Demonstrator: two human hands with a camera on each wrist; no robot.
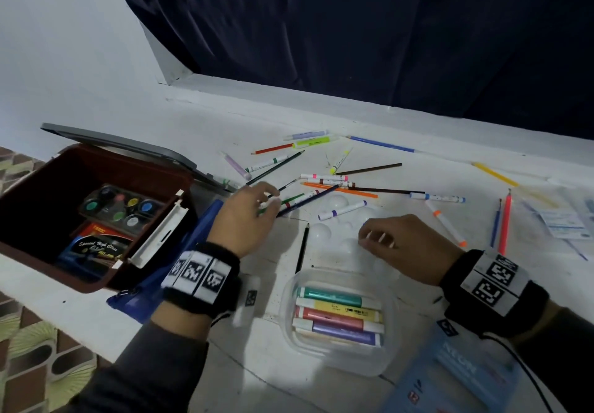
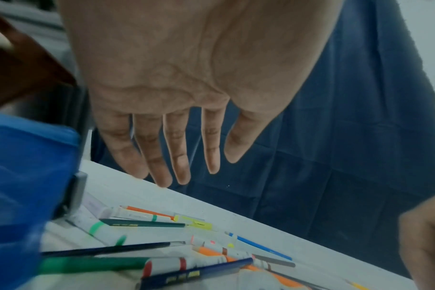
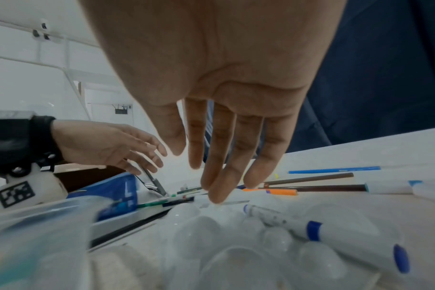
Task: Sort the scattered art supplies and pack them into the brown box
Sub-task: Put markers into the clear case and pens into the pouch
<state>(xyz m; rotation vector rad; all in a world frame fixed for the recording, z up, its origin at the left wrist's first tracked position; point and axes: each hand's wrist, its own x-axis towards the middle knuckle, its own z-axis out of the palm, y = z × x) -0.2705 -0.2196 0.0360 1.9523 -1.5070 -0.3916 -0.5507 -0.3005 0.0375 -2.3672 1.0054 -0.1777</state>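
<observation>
Sitting open at left on the table [image 1: 369, 117], brown box [image 1: 106, 279] holds a paint palette [image 1: 123, 208] and a dark packet [image 1: 93, 248]. Clear tub [image 1: 337, 356] near front holds five metallic markers [image 1: 337, 314]. Left hand [image 1: 242, 216] spread flat over loose pens [image 1: 324, 184], gripping nothing. Right hand [image 1: 406, 242] fingers loosely extended over white mixing tray [image 1: 321, 231], empty.
</observation>
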